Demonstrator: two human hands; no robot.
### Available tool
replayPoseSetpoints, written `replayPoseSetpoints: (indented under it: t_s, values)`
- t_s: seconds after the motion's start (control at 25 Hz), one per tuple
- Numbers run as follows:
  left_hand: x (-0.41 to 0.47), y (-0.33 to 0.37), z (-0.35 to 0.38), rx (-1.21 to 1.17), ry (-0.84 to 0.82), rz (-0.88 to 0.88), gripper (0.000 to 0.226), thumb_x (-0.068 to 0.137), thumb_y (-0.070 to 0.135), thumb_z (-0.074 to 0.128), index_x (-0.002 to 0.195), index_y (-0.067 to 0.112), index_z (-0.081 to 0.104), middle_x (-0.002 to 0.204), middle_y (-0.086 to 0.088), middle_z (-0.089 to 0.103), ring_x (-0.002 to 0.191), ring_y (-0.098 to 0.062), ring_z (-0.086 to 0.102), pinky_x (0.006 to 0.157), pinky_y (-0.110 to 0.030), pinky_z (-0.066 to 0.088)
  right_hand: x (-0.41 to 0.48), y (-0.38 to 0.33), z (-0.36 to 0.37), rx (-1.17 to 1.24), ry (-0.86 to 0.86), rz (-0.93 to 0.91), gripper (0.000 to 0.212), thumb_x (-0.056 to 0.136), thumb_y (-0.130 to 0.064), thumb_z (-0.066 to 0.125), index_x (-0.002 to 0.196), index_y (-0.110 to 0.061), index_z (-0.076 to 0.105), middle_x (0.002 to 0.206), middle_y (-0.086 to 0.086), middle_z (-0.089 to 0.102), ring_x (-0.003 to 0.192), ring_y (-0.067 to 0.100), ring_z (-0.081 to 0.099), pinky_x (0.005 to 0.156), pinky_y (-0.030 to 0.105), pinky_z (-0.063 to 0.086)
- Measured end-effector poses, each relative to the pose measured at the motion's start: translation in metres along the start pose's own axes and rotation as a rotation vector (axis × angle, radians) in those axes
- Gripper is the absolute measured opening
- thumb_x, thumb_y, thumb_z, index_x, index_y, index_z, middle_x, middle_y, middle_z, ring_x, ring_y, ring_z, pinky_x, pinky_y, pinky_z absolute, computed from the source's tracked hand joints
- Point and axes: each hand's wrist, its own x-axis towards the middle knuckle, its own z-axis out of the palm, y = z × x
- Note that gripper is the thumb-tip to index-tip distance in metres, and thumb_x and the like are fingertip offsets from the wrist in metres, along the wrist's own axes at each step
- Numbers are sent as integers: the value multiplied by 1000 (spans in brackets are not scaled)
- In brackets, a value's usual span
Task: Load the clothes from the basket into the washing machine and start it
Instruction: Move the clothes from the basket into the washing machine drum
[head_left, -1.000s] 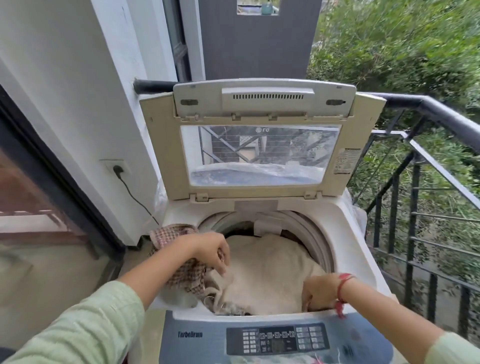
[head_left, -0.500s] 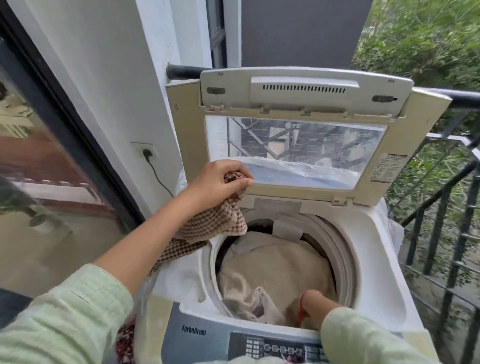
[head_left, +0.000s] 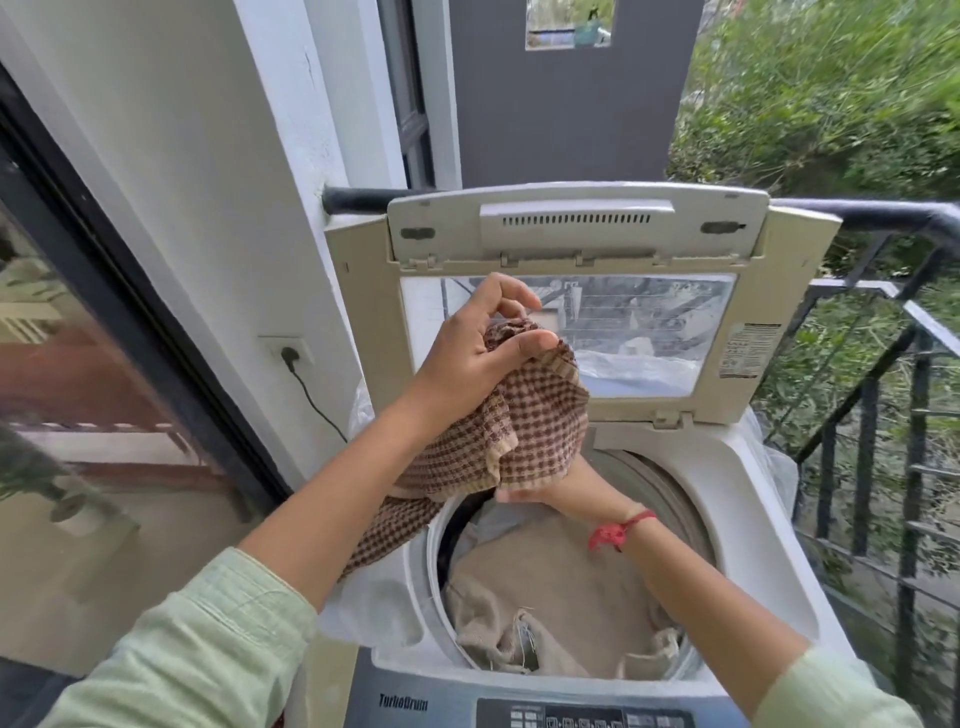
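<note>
- The checked cloth (head_left: 524, 415), brown and cream, is held up in the air over the back left of the open drum, in front of the raised lid (head_left: 571, 228).
- Its long axis runs on a slant. The bunched top end is up by the lid's window, and the tail trails down and to the left under the left forearm to the front left corner of the washing machine (head_left: 769, 545).
- The left hand (head_left: 467, 358) is raised with the wrist bent, its grip clamped on the top of the cloth, thumb and curled fingers pinching the bunched fabric.
- The right hand (head_left: 550, 491) reaches up from over the drum into the underside of the cloth. Its fingers are hidden by the fabric, so I cannot tell how that grip stands.
- A red thread (head_left: 615, 530) is tied round the right wrist, and both arms wear pale green sleeves.
- A beige cloth (head_left: 545, 582) lies crumpled inside the drum, filling most of it.
- "TurboDrum" is printed on the grey control panel (head_left: 571, 719) at the front edge, left of the buttons.
- A sticker (head_left: 748, 351) sits on the right of the lid's frame, its print too small to read.
</note>
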Motion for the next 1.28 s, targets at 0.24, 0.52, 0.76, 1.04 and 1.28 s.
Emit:
replayPoseSetpoints:
  t_s: [0.24, 0.52, 0.76, 1.04, 1.28]
  values:
    - [-10, -5, -31, 160, 73, 34, 28, 81, 40, 67, 87, 16, 54, 79, 11, 55, 73, -2, 52, 67, -12, 39, -10, -43, -8, 691, 59, -75, 59, 59, -9, 84, 113, -10, 59, 110, 11, 67, 98, 23, 65, 86, 41, 53]
    - [-23, -25, -23, 212, -13, -61, 28, 79, 40, 70, 82, 16, 56, 70, 4, 57, 60, -5, 49, 58, -19, 38, -32, -67, -23, 680, -39, -146, 58, 52, -50, 86, 95, -15, 69, 87, 4, 68, 74, 13, 63, 65, 26, 56]
    - [-33, -47, 6, 177, -111, -69, 28, 77, 38, 73, 73, 23, 49, 66, 10, 52, 61, -2, 46, 59, -18, 35, -49, -59, -51, 468, 121, 108, 54, 69, -55, 69, 109, -21, 58, 109, 4, 69, 88, 23, 70, 77, 40, 56]
    - [-28, -51, 18, 100, -260, -91, 25, 72, 46, 73, 74, 32, 52, 68, 17, 55, 66, 0, 49, 62, -18, 37, -37, -17, -32, -144, 149, 62, 18, 73, -36, 75, 88, -32, 67, 72, -1, 63, 64, 13, 54, 62, 33, 45]
    - [-61, -110, 6, 418, -515, -327, 28, 73, 22, 69, 99, 25, 58, 97, 5, 57, 96, -16, 55, 74, -29, 41, -32, -31, -43, 48, 486, -196, 11, 86, -32, 55, 81, -23, 54, 78, 15, 57, 75, 27, 53, 68, 48, 43]
